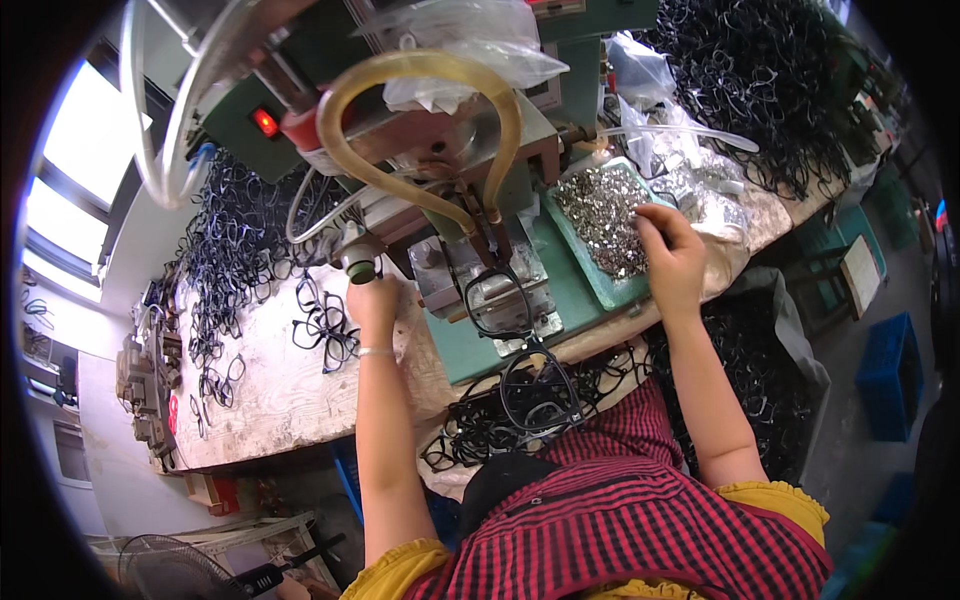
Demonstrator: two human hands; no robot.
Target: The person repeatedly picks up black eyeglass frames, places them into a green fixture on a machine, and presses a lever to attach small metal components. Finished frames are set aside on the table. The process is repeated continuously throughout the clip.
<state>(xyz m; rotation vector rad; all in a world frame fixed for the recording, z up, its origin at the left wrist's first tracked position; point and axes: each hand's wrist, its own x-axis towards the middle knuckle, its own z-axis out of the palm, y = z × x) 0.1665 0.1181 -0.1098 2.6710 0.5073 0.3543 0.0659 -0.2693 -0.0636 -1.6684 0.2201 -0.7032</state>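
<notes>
My right hand (675, 255) is over the right side of a green tray (625, 292) filled with small shiny metal parts (605, 215). Its thumb and fingertips are drawn together; anything between them is too small to make out. My left hand (375, 298) reaches up beside the machine, just below a round green-faced part (362, 268) that hides its fingers. Between my hands, a black eyeglass frame (540, 385) sits at the machine's metal fixture (470, 285), one rim up against it and the other hanging toward me. Neither hand touches the frame.
The bench machine (440, 150) has a thick yellowish hose (335, 120) looping over its front. Heaps of black eyeglass frames lie at the left (235, 225) and far right (750, 90). More frames (470, 425) lie by my lap. Blue crates (890, 375) stand on the right.
</notes>
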